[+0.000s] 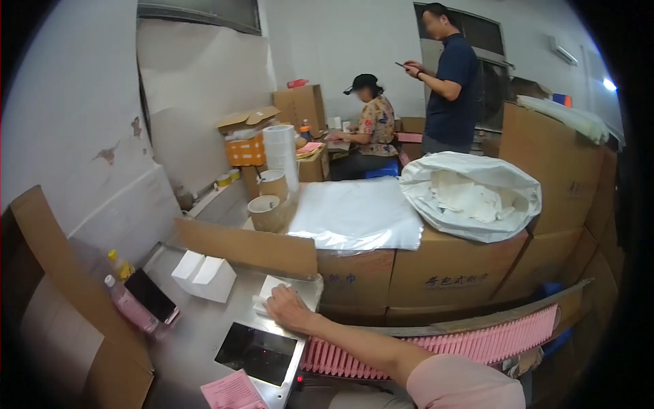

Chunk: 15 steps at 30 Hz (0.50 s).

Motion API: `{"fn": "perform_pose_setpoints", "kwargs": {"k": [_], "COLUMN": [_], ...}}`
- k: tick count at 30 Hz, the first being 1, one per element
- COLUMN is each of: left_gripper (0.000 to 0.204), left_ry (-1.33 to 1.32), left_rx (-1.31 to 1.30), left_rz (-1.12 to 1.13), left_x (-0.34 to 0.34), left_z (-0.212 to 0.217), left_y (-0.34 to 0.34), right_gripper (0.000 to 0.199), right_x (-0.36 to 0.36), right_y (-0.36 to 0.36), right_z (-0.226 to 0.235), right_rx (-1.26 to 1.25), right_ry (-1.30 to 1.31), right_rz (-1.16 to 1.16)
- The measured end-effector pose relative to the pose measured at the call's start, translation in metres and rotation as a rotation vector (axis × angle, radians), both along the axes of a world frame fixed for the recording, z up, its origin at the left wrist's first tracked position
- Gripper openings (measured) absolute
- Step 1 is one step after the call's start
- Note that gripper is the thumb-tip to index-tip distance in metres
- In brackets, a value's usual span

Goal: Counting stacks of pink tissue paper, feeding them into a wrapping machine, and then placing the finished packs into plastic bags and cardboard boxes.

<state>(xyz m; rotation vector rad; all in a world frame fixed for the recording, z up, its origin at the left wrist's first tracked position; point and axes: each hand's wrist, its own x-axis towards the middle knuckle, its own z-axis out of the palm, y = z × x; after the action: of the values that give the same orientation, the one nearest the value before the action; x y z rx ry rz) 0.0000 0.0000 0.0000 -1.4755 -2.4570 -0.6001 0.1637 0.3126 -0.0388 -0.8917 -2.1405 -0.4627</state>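
Right hand (289, 308) lies flat, fingers spread, palm down on a small white paper (270, 288) on the steel table (187, 341); the paper pokes out at its 11 o'clock. Left hand out of view. White folded box (204, 275) at 9 o'clock, near. Black screen (257, 352) at 6. Big white bag (470, 194) at 2, holding white sheets.

pink paper strips (436, 344), white folded cartons (203, 276), brown cardboard boxes (443, 269)

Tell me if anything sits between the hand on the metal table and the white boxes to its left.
Nothing visible does. The right hand rests on a small white sheet, and only bare metal table separates it from the white boxes.
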Motion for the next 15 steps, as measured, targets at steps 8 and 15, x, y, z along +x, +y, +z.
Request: {"fn": "perform_pose_setpoints", "kwargs": {"k": [8,15], "left_gripper": [0.05,0.05], "left_ry": [0.023,0.027], "left_rx": [0.182,0.162], "left_rz": [-0.061,-0.073], "left_x": [-0.003,-0.007], "left_z": [-0.023,-0.019], "left_y": [0.02,0.014], "right_gripper": [0.021,0.023], "right_x": [0.005,0.011], "right_y": [0.025,0.015], "right_z": [-0.011,0.011], "right_rx": [-0.028,-0.158], "right_ry": [0.178,0.253], "right_rz": [0.172,0.145]}}
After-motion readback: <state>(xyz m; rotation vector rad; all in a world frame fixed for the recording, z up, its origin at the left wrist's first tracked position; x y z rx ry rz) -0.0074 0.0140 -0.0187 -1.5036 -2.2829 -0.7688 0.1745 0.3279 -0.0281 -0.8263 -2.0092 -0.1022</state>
